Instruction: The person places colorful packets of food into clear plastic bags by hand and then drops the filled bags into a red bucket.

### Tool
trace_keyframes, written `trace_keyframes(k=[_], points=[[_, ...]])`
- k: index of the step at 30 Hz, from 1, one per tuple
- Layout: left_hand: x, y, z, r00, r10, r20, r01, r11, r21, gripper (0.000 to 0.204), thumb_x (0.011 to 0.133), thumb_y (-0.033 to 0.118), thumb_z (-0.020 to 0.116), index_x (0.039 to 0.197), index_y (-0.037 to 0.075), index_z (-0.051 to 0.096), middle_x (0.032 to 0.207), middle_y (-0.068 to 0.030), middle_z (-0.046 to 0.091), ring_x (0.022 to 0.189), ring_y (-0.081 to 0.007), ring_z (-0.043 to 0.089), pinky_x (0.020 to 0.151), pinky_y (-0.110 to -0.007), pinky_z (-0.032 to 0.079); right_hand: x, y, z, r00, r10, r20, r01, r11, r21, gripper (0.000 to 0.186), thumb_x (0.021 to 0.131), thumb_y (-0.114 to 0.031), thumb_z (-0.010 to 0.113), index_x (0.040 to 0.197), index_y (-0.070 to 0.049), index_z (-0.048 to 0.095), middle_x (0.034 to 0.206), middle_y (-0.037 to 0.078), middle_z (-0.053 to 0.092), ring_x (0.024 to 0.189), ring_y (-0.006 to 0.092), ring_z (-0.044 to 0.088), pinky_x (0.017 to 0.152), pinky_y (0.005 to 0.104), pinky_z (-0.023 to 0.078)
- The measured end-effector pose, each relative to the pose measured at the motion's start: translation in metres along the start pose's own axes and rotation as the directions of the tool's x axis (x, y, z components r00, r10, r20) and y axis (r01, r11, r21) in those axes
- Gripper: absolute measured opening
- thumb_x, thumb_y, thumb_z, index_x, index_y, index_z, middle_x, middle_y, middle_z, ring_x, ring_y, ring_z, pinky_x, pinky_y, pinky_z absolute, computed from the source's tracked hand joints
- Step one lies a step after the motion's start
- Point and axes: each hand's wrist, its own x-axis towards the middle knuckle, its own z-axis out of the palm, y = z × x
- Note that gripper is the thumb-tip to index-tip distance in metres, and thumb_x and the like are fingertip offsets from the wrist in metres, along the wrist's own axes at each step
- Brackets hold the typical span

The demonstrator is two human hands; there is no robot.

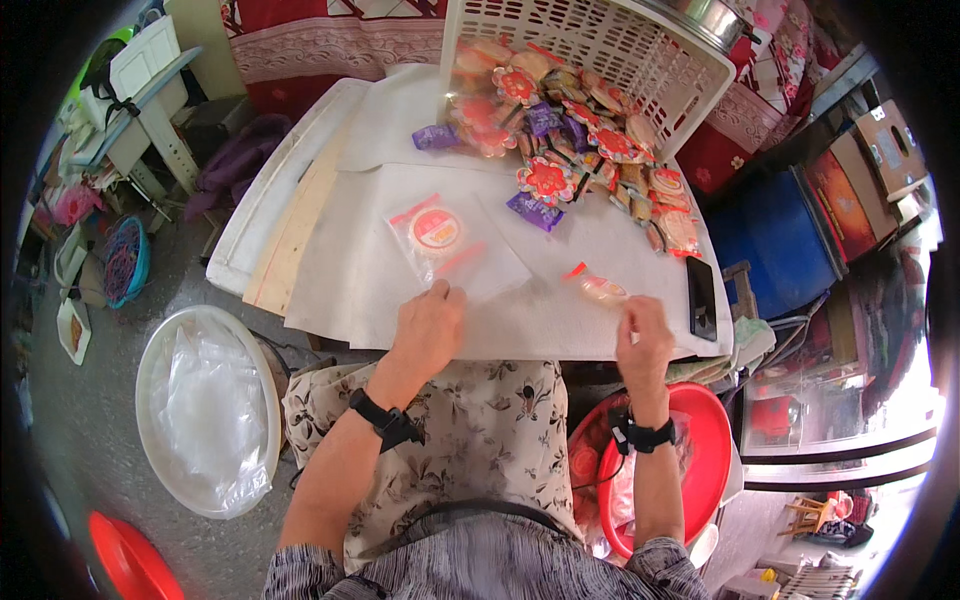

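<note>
A clear bag [433, 236] with red-edged ends and a round orange-and-white print lies flat on the pale sheet covering the table [350, 250]. My left hand [430, 322] has its curled fingertips pressed on the bag's lower edge. My right hand [642, 335] pinches the near end of a small red-tipped packet [600, 285]. Behind, a tipped white plastic basket [700, 80] spills mixed packets, some red and flower-shaped [548, 178], others purple [533, 210]. A black phone [701, 297] lies at the table's right edge.
A round tray of clear bags [205, 410] stands low at my left, near a red basin [130, 555]. Another red tub [700, 450] sits below my right arm. A blue barrel [760, 235] stands right of the table; a blue basket [125, 260] is on the floor at left.
</note>
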Motion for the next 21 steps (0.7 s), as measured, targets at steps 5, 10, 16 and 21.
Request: trace_keyframes(k=[5,10,16,21], points=[[0.000,0.000,0.004,0.998,0.022,-0.063,-0.023,1.000,-0.016,0.006,0.081,0.002,0.059,0.084,0.002,0.054,0.079,-0.0150,0.055,0.067,-0.0390,0.058,0.058,-0.046,0.047,-0.031,-0.029,-0.002,0.965,0.110,0.238,-0.143,0.981,0.129,0.020,0.078,-0.004,0.067,0.097,-0.004,0.060,0.099,0.014,0.060,0.088,0.0324,0.062,0.072,0.0388,0.053],[-0.002,0.002,0.002,0.997,0.022,-0.069,-0.023,1.000,-0.013,0.006,0.081,0.002,0.060,0.084,0.003,0.054,0.077,-0.0148,0.055,0.066,-0.0388,0.058,0.057,-0.046,0.047,-0.013,-0.020,-0.002,0.863,0.473,0.177,-0.477,0.879,-0.024,0.033,0.081,-0.020,0.072,0.106,-0.001,0.061,0.101,0.015,0.060,0.092,0.0310,0.062,0.075,0.0386,0.052],[0.001,0.004,0.005,0.994,0.023,-0.111,-0.026,0.999,-0.028,0.007,0.081,0.003,0.060,0.083,0.004,0.053,0.078,-0.0145,0.056,0.064,-0.0386,0.058,0.056,-0.046,0.047,-0.007,0.000,0.022,0.840,0.487,0.240,-0.497,0.867,-0.018,0.048,0.078,-0.022,0.074,0.111,0.009,0.058,0.099,0.016,0.062,0.086,0.0273,0.062,0.076,0.0368,0.051],[-0.003,0.001,0.007,0.999,-0.031,-0.045,0.030,0.999,-0.027,0.009,0.077,0.003,0.058,0.082,0.001,0.051,0.083,-0.0172,0.056,0.068,-0.0401,0.060,0.059,-0.049,0.048,0.004,-0.017,0.015,0.591,0.590,0.550,-0.799,0.332,0.502,0.030,0.081,-0.012,0.072,0.103,0.006,0.061,0.077,0.004,0.062,0.064,0.0109,0.058,0.058,0.0240,0.047]])
